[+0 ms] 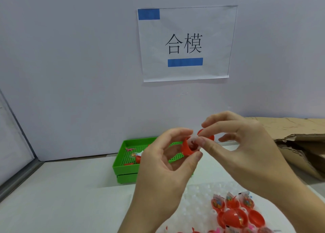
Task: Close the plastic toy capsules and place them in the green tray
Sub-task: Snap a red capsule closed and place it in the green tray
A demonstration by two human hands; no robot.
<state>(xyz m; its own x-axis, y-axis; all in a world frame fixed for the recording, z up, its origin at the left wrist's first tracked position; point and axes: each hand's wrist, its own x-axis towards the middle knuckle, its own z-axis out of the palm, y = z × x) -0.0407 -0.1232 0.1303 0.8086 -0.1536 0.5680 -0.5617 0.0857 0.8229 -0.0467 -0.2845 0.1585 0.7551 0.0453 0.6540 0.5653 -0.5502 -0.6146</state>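
Note:
Both hands hold one open red capsule (pixel 186 148) above the table, in front of the green tray (pixel 123 169). My left hand (pixel 163 169) pinches its lower red half between thumb and fingers. My right hand (pixel 246 150) grips the other red half at the top, with fingertips on the small clear toy packet (pixel 194 141) sticking out of the capsule. The green tray stands against the wall and holds a small pink toy (pixel 129 149) and a red piece with a packet (pixel 138 158). Several open red capsules (pixel 235 213) with packets lie at the lower right.
A clear blister sheet (pixel 197 197) lies under the loose capsules. A torn cardboard box (pixel 302 145) sits at the right against the wall. A paper sign (pixel 184 44) hangs on the wall. A metal frame edge (pixel 19 176) borders the white table on the left.

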